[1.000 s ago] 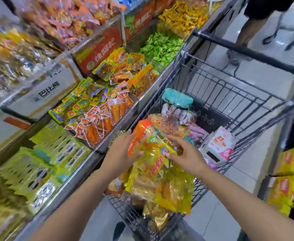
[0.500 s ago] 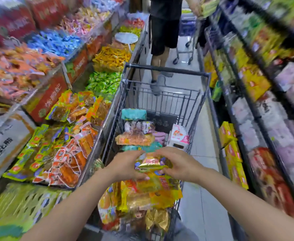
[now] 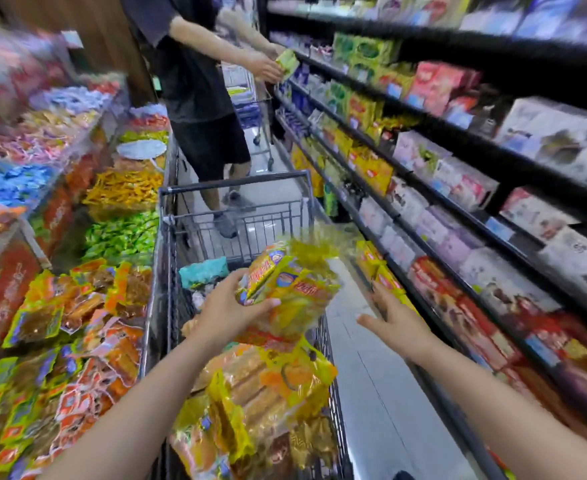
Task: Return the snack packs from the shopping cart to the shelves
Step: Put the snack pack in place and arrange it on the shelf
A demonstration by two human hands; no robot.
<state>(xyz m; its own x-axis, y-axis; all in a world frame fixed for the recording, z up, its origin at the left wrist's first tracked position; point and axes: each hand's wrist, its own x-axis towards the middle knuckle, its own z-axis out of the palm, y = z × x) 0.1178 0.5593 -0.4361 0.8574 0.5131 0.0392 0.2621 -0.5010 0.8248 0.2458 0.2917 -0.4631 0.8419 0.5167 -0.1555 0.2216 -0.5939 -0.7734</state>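
Note:
My left hand (image 3: 228, 306) grips a bundle of yellow snack packs (image 3: 292, 282), lifted above the wire shopping cart (image 3: 167, 258). More yellow and orange snack packs (image 3: 264, 403) fill the near end of the cart, and a teal pack (image 3: 203, 271) lies further in. My right hand (image 3: 394, 318) is off the bundle, fingers spread, stretched toward the low shelf on the right, where matching yellow packs (image 3: 382, 275) stand. The black shelves (image 3: 458, 237) on the right hold boxed and bagged snacks.
Open bins of loose wrapped snacks (image 3: 77, 323) run along the left of the cart. Another person (image 3: 198, 98) stands ahead in the aisle, holding a green pack at the right shelves, with a second cart (image 3: 250, 116) beyond. A narrow strip of floor (image 3: 371, 393) separates cart and shelves.
The view swung up and right toward the shelves. My left hand lifted the yellow bundle out of the cart; my right hand let go and moved right toward the low shelf.

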